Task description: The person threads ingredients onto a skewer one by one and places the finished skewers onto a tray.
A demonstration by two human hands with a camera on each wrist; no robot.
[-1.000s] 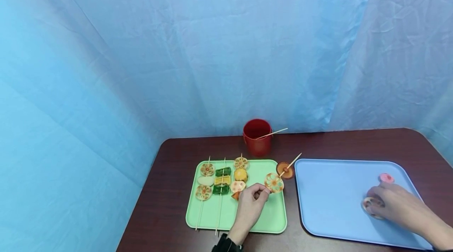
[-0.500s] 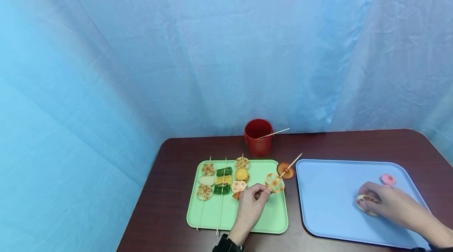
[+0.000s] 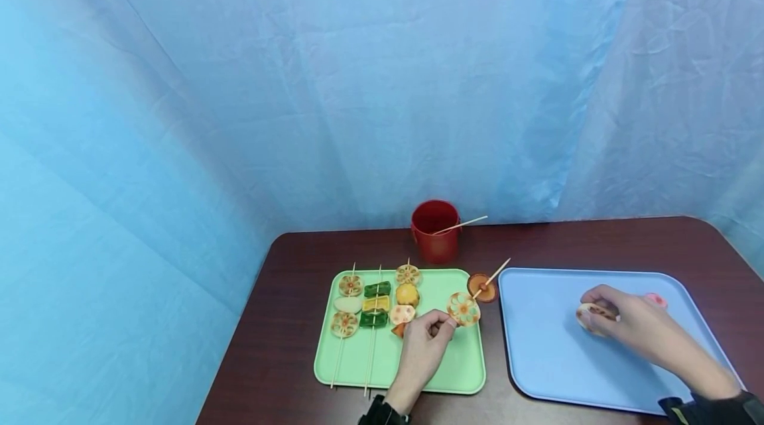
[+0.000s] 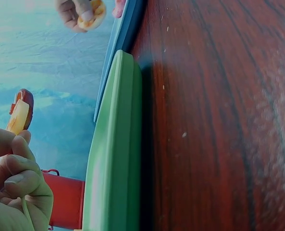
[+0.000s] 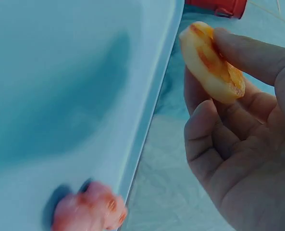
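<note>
My left hand [image 3: 425, 349] grips a bamboo skewer [image 3: 499, 270] over the green tray [image 3: 442, 372]. Threaded on that skewer are a lotus root slice [image 3: 463, 309] and, nearer its tip, a brown mushroom slice [image 3: 482, 288]. In the left wrist view the curled fingers hide most of the stick. Above the blue tray [image 3: 537, 372], my right hand [image 3: 638, 325] pinches another lotus root slice [image 5: 212, 65] between thumb and fingers. A pink food piece [image 5: 92, 209] lies on the blue tray, partly hidden by the right hand in the head view.
Filled skewers lie side by side on the green tray: one with lotus root [image 3: 344, 325], one with green and yellow pieces [image 3: 375, 304], one with a yellow piece [image 3: 408, 295]. Behind stands a red bucket [image 3: 436, 246] with a thin stick [image 3: 471, 221] leaning out.
My right hand has lifted the lotus root slice from the blue tray and carried it leftward. The left hand and its skewer have stayed in place.
</note>
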